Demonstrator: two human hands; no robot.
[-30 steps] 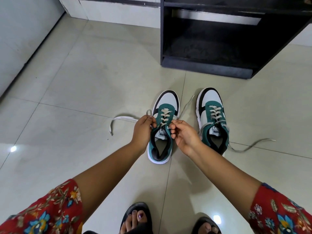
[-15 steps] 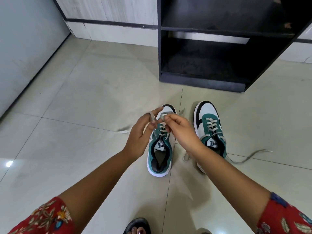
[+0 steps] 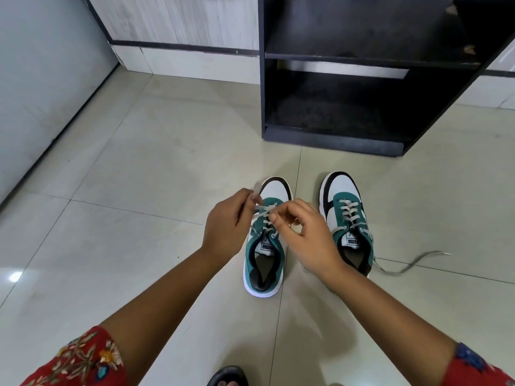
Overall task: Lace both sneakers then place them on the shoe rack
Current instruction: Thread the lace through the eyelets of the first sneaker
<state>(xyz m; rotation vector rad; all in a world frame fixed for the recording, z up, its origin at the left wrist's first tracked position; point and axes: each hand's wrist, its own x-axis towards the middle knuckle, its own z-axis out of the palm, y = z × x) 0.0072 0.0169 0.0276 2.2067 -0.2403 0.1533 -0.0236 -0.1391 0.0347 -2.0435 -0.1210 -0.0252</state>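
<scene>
My left hand [image 3: 227, 222] and right hand [image 3: 308, 238] both above near teal-and-white lace-up sneaker [image 3: 264, 246], fingers pinched shut on its pale flat laces [image 3: 264, 211] — ends crossed between my thumbs. Second matching sneaker [image 3: 347, 221] just right of it, lace [image 3: 409, 264] trailing loose over beige tiled floor [image 3: 139, 190]. Black wooden shoe rack [image 3: 362, 79] beyond sneaker toes — not touching them.
</scene>
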